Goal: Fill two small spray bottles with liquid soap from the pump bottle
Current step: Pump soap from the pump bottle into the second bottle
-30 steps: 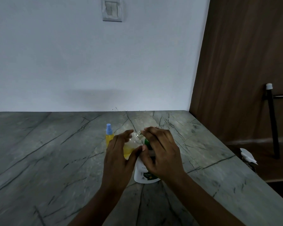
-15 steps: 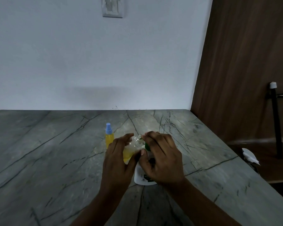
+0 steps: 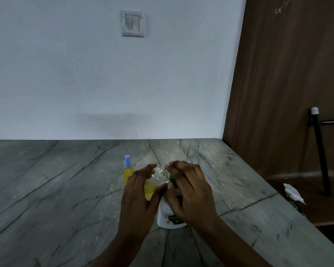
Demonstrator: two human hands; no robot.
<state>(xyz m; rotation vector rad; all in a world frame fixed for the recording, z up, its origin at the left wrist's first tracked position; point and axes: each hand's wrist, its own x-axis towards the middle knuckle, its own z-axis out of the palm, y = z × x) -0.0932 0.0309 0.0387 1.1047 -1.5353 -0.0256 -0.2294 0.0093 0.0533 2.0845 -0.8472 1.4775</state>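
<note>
Head view puts the open spray bottle (image 3: 155, 182) near the middle of the worktop (image 3: 66, 199), closer to its front edge than to the wall. It is lifted and tilted so that its long axis leans up and to the right, with its bare threaded neck aimed at the green pump head (image 3: 172, 179) of the pump bottle (image 3: 167, 214). Yellow soap fills its lower part, roughly half by our reading. We judge that the next press depends on how neck and spout meet. The mouth sits just beside the spout, directly left of it, but fingers hide the outlet, so we cannot tell whether the mouth is truly under it. Our left hand (image 3: 137, 197) grips the bottle's body, fingers and thumb wrapped round it from the near side. Our right hand (image 3: 190, 191) is the nearer one to the pump. Its grip is closed over the pump head, fingers curled across the top and thumb tucked beneath. The white pump bottle stands upright on the worktop below it. Behind the left hand, toward the wall, the capped spray bottle (image 3: 128, 170) stands upright, full of yellow soap under a blue cap, and we take it as the first one done.
</note>
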